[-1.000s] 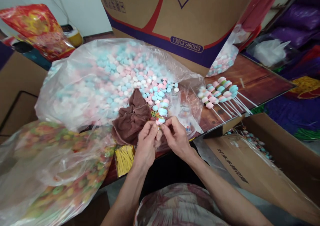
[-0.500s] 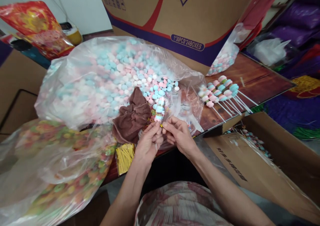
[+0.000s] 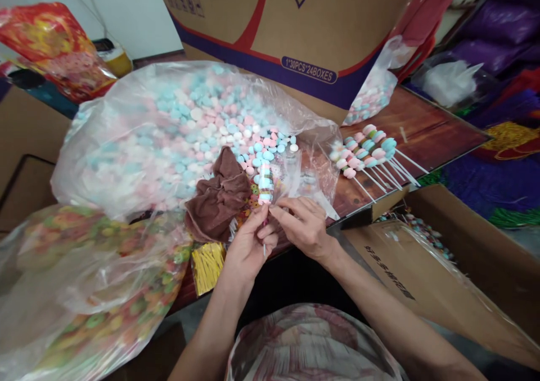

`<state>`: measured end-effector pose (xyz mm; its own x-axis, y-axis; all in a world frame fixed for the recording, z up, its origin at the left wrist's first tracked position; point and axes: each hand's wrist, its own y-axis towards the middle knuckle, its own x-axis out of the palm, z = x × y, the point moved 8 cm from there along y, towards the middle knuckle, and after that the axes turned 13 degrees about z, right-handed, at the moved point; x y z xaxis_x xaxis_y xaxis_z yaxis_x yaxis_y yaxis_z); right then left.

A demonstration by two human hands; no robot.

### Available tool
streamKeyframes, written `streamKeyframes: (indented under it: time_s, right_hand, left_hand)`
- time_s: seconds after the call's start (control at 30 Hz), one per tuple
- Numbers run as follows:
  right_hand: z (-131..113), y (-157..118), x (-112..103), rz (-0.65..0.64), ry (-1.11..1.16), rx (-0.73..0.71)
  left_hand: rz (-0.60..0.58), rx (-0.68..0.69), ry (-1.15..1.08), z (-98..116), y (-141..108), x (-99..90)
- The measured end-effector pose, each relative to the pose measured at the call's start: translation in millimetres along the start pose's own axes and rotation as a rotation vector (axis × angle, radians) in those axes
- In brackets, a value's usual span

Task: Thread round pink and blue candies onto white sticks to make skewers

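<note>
My left hand point(image 3: 250, 239) is closed around the stick of a wrapped marshmallow skewer point(image 3: 265, 184), which stands upright with pink, blue and white pieces in clear film. At the base of the wrapper, my right hand point(image 3: 304, 227) pinches with thumb and forefinger; the gold twist tie there is mostly hidden by the fingers. Just left of the hands lie a crumpled brown cloth point(image 3: 217, 204) and a pack of gold twist ties point(image 3: 208, 268). Beyond them a large clear bag point(image 3: 122, 139) spills loose marshmallows point(image 3: 267, 156) onto the table.
Several finished-looking skewers point(image 3: 369, 151) lie on the table point(image 3: 439, 116) at the right. An open carton point(image 3: 392, 268) stands below the edge there. A bag of colourful rings point(image 3: 109, 308) fills the lower left. A big cardboard box point(image 3: 253, 37) blocks the back.
My right hand has turned slightly, and its fingers now cover the gold tie seen earlier. The skewer stands more upright. The whole view has shifted a little.
</note>
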<state>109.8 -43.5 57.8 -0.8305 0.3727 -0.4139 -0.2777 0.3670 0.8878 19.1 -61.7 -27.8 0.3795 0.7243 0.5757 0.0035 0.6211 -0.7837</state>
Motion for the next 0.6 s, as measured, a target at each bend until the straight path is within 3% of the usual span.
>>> streamKeyframes:
  time_s: [0.1,0.17,0.3,0.43,0.5,0.6]
  right_hand:
    - [-3,4,5,-0.046,-0.020,-0.042]
    - [-1,5,8,-0.047,-0.002,0.037]
    - [11,2,12,-0.016,0.199,0.440]
    - [25,0,7,0.008,0.434,0.800]
    - [29,5,-1,0.025,0.461,0.849]
    - [26,14,-15,0.049,0.414,0.763]
  left_hand:
    - [-0.041,0.110,0.023,-1,2,0.3]
    - [-0.042,0.157,0.058,-3,6,0.9]
    - [-0.113,0.240,0.186,3,4,15.0]
    - [-0.188,0.539,0.383,29,-18,26.3]
    - [-0.146,0.679,0.539,35,-25,23.3]
    - [-0.079,0.704,0.671,29,-22,15.5]
